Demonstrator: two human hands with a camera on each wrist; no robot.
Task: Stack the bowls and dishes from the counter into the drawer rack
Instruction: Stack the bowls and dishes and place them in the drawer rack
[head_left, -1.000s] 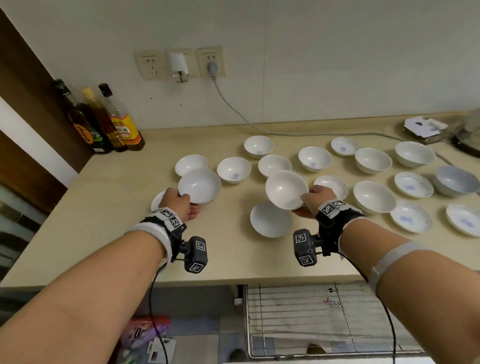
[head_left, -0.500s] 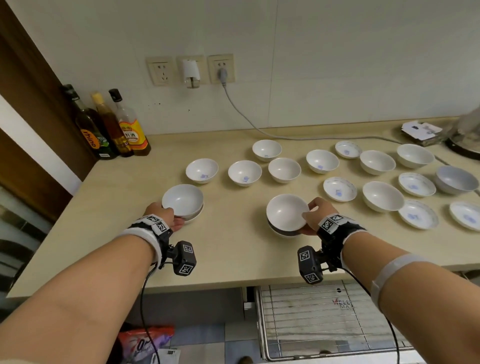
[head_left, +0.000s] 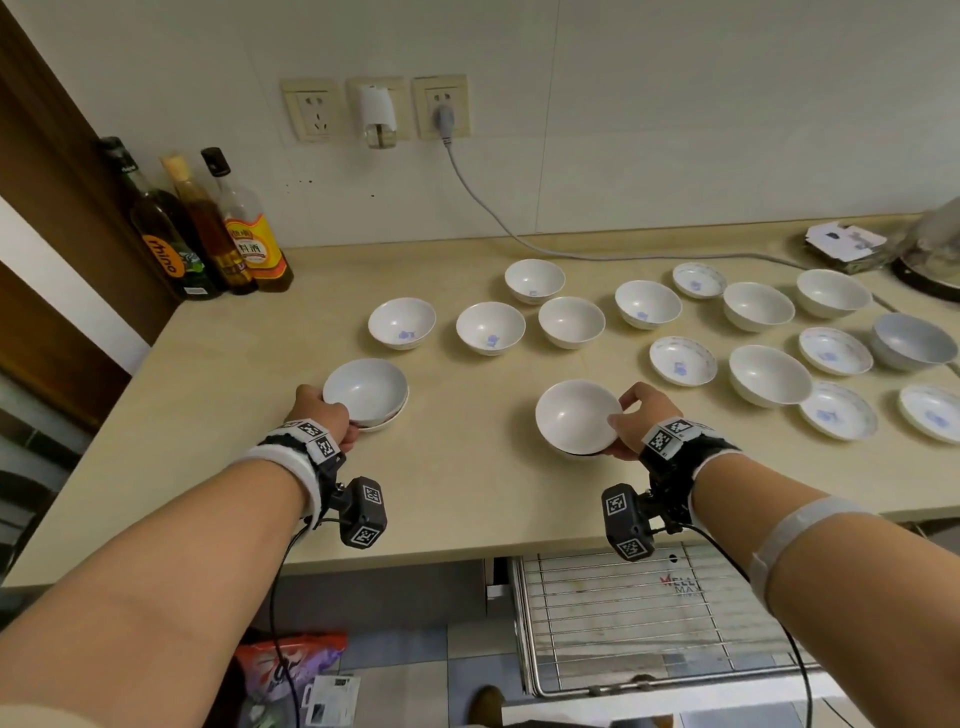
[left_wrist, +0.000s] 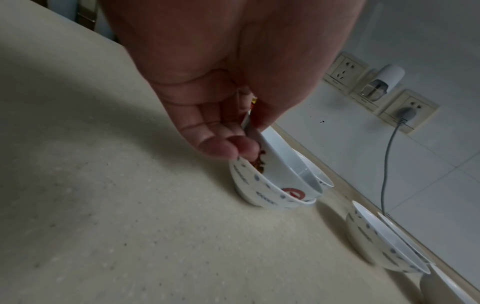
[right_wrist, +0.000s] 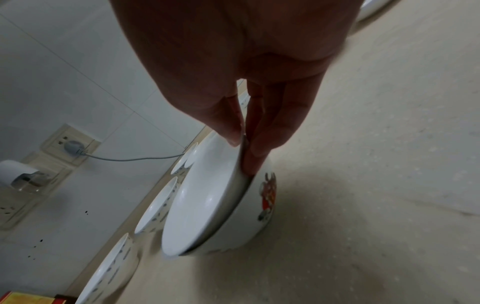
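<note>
- Both bowls were up in the air a second ago; I now see each nested in a second dish on the counter (head_left: 218, 364), hands still on them.
- My left hand (head_left: 318, 415) pinches the near rim of the left bowl (head_left: 365, 391) at about 8 o'clock on its rim: thumb inside, fingers (left_wrist: 221, 148) curled against the outer wall.
- That bowl sits in a patterned bowl (left_wrist: 259, 195) below it, at 11 o'clock from the left wrist.
- My right hand (head_left: 641, 421) is clamped on the right bowl (head_left: 576, 415) at 3 o'clock on its rim, thumb on the inner face, fingers (right_wrist: 270, 131) down the outside.
- In the right wrist view this bowl rests inside a bowl with a red figure (right_wrist: 262, 207).
- More bowls and saucers lie from 12 to 3 o'clock beyond my hands, bottles (head_left: 208, 228) at 10 o'clock.
- At 5 o'clock, under the counter edge, the drawer rack (head_left: 649, 618) stands pulled out.
</note>
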